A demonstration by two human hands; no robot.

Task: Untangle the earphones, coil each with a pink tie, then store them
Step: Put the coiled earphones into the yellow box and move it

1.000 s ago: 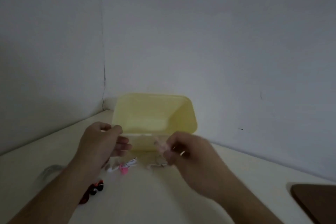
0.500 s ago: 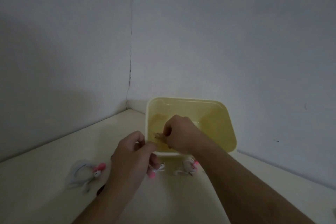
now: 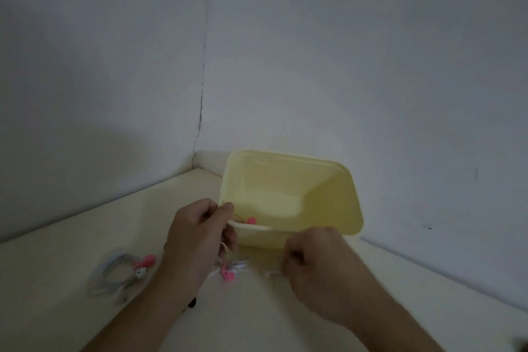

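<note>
Item 1, yellow bin [image 3: 337, 180]: open-topped plastic tub on the cream table [image 3: 71, 251], far centre, close to the wall corner; near rim tilted toward the viewer; inside, by the near-left wall, one coiled earphone with a pink tie [image 3: 251, 220], only partly seen.

Item 2, left hand [image 3: 197, 240]: fingers and thumb pinching the near-left corner of the bin rim, apparently steadying or tipping it.

Item 3, right hand [image 3: 317, 263]: fingers curled, low in front of the bin's near wall, over a pale bundle on the table; whether it grips that bundle cannot be told, the view being dim and the fingertips hidden.

Item 4, white coil [image 3: 233, 267]: on the table just below the left hand, with a pink tie; near the bin, not in it.

Item 5, grey-blue coil [image 3: 114, 274]: on the table, left, well apart from the bin; pink tie and a white earbud at its right side.

Item 6, dark object [image 3: 192, 302]: beside the left forearm; too hidden to identify.

Handling, as judged: coils light, limp, springy, thin wire easily snagged or re-tangled; best lifted by the tied waist at the pink tie, not by a loose earbud or plug; bin light and likely to slide unless held.
</note>
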